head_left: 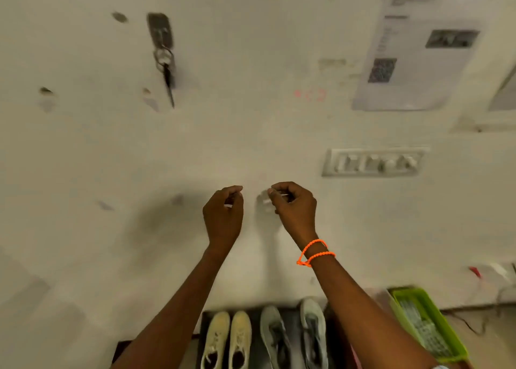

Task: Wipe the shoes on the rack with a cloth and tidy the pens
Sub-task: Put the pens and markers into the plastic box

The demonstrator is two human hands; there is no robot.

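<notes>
Both my hands are raised in front of the pale wall, well above the shoes. My left hand [223, 215] has its fingers curled in with the thumb against them, and I see nothing held in it. My right hand [293, 204], with orange bands on the wrist, is curled the same way beside a faint pale mark on the wall. Below, a cream pair of shoes [226, 340] and a grey pair of shoes [293, 338] stand side by side on a dark rack [205, 321]. No cloth or pens show clearly.
A green tray [402, 310] with grey contents sits to the right of the rack. A switch panel [374, 162] and a printed sheet [418, 47] are on the wall at right. Keys [166, 61] hang from a hook at upper left. The frame is blurred.
</notes>
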